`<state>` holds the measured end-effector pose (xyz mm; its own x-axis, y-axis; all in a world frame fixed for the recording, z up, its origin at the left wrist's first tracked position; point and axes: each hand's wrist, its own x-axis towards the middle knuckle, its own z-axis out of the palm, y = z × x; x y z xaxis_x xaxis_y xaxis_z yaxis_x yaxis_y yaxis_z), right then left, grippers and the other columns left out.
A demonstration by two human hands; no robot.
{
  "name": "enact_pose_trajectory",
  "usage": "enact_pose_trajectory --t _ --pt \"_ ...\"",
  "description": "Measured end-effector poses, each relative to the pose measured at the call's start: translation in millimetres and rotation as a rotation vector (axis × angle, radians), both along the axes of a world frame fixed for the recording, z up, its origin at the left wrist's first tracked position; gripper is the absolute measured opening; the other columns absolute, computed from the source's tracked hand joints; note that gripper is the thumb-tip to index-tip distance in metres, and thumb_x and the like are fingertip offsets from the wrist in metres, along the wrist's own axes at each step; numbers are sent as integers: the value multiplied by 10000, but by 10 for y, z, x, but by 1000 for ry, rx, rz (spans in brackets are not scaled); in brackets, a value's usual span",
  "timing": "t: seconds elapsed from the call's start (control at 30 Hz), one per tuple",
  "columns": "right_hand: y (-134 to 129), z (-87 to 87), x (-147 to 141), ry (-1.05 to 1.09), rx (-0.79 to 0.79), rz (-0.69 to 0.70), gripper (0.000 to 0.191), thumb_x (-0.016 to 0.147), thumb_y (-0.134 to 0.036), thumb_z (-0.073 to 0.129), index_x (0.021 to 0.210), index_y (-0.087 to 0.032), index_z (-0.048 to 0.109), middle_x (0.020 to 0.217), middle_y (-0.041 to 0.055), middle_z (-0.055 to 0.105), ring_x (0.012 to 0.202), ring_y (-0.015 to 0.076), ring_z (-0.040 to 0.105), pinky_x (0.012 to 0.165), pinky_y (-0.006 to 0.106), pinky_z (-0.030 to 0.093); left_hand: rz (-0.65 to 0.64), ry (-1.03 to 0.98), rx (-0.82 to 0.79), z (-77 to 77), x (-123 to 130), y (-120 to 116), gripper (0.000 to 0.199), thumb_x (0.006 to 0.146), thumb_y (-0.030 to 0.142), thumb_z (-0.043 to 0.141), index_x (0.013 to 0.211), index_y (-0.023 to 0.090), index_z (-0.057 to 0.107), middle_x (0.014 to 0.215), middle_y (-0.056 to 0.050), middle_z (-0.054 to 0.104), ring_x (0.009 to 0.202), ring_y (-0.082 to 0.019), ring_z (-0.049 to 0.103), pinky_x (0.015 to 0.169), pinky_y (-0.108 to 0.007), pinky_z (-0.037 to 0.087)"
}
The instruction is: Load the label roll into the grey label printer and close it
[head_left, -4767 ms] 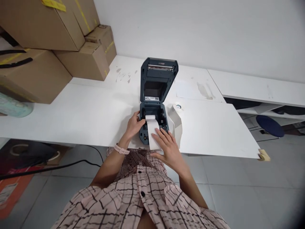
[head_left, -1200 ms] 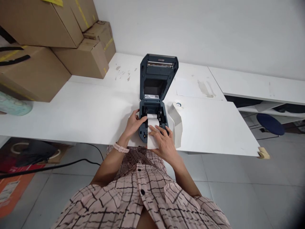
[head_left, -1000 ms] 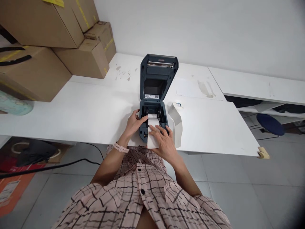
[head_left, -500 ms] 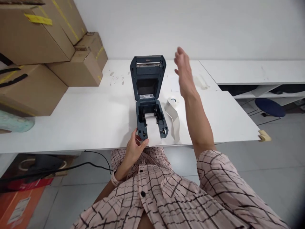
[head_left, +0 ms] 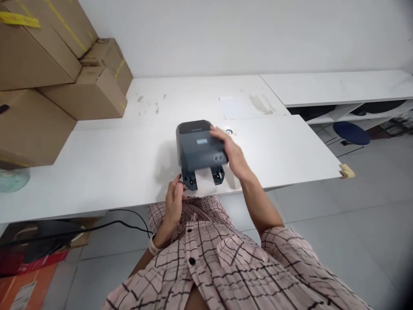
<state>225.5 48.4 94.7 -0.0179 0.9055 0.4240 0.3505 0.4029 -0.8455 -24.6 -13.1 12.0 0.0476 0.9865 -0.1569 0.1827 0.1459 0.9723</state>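
Observation:
A dark blue-grey label printer (head_left: 201, 148) stands near the table's front edge, its lid tilted partly down over the base. White label paper (head_left: 205, 181) comes out of its front between lid and base. My right hand (head_left: 232, 151) lies on the lid's right side, fingers stretched over its top edge. My left hand (head_left: 174, 198) is at the base's front left corner, fingers apart and holding nothing. Beside the printer, a strip of labels (head_left: 232, 178) is partly hidden by my right hand and the lid.
Brown cardboard boxes (head_left: 93, 92) are stacked at the left of the white table (head_left: 112, 172). A sheet of paper (head_left: 230, 107) lies behind the printer. A blue stool (head_left: 351, 133) is at the right, and black cables (head_left: 109, 223) hang below the table's front.
The printer's lid has swung down from upright. My right hand has come down from the air onto it. My left hand has let go of the paper and moved slightly left.

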Motion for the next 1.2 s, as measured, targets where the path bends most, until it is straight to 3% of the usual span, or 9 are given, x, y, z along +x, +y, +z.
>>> enact_pose_trajectory --t 0.1,0.2,0.37,0.7,0.77,0.83,0.97,1.07,1.2 --pt "-290 -302 -108 -82 -133 -59 583 1068 -655 448 1597 -411 466 1746 -24 399 1631 273 356 1335 560 339 63 -65 40 41 52 75 799 997 759 446 1618 256 466 1580 -160 551 1421 -332 576 1068 -446 579" --pt "-333 -575 -166 105 -333 -89 813 1004 -657 554 1702 -344 278 1768 45 356 1603 310 408 1270 554 443 52 -83 16 103 113 161 862 970 749 528 1685 305 339 1767 -112 343 1620 -354 352 1239 -480 454" --pt "-307 -784 -157 321 -503 -25 880 972 -593 584 1711 -253 249 1703 115 464 1501 318 553 1177 537 551 -57 -157 -41 180 213 283 931 943 665 654 1705 295 267 1785 -109 310 1616 -354 366 1226 -437 477" --pt "-287 -851 -131 205 -453 -47 914 983 -569 578 1740 -278 156 1706 124 457 1517 341 525 1171 580 536 -121 -62 60 232 204 277 765 961 644 621 1597 277 408 1600 -142 537 1440 -325 552 1070 -411 557" --pt "-285 -861 -128 233 -474 -33 933 974 -602 573 1739 -275 151 1732 113 414 1543 329 494 1179 564 534 20 33 141 182 167 116 630 963 641 612 1468 275 527 1467 -137 610 1319 -300 608 1017 -405 554" --pt "-287 -861 -129 249 -493 -17 949 968 -641 555 1737 -269 142 1749 103 381 1563 318 466 1193 545 526 154 147 216 127 132 -57 421 971 635 578 1110 249 674 1073 -94 693 1010 -252 657 874 -378 549" --pt "-287 -852 -150 278 -477 -39 931 948 -623 560 1719 -252 195 1738 100 403 1558 316 471 1211 544 509 -143 61 -83 123 179 -196 586 929 708 514 595 233 594 547 -7 485 529 -157 452 565 -320 390" --pt "-288 -858 -173 287 -462 -70 895 934 -589 580 1703 -268 254 1712 90 450 1541 316 490 1211 553 502 -335 -146 -367 203 312 -117 590 835 749 602 616 204 668 481 8 490 439 -113 376 512 -296 305" --pt "-292 -871 -177 297 -459 -81 910 929 -596 590 1705 -263 252 1693 117 471 1536 324 494 1210 568 498 -346 -177 -360 253 415 -46 547 808 714 683 638 194 687 395 57 400 399 -87 310 517 -282 285"
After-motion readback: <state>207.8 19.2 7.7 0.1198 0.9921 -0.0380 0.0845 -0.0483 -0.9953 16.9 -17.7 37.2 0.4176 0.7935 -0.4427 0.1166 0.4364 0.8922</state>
